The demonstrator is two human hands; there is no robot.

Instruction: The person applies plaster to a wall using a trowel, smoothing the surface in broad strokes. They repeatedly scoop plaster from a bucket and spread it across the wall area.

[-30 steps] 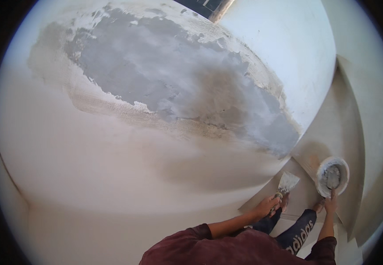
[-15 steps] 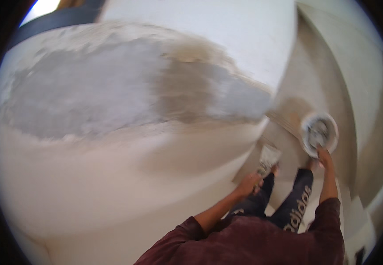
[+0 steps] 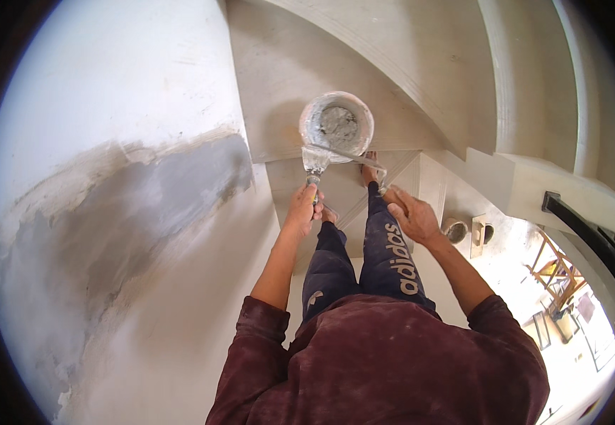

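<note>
My left hand (image 3: 304,209) is closed on the handle of a putty knife, its plaster-smeared blade (image 3: 315,158) at the near rim of the bucket. My right hand (image 3: 410,212) has loosely curled fingers on the handle end of a long, bent metal trowel (image 3: 350,155), which lies across the bucket's near side, meeting the knife blade. The pale, crusted bucket (image 3: 337,126) holds lumpy grey plaster and stands just beyond my bare feet (image 3: 370,167) on the landing (image 3: 279,106). To my left is a wall with a rough grey patch (image 3: 137,205).
Curved stairs (image 3: 534,85) rise at the upper right, with a black railing (image 3: 591,241) below them. Lower right, a bright level below holds a wooden frame (image 3: 555,276), scattered items and a round container (image 3: 455,230). A white wall (image 3: 109,78) fills the upper left.
My view has swung right from the patched wall to the bucket and stairs. My left hand has brought the knife to the bucket rim; the trowel now shows across that rim.
</note>
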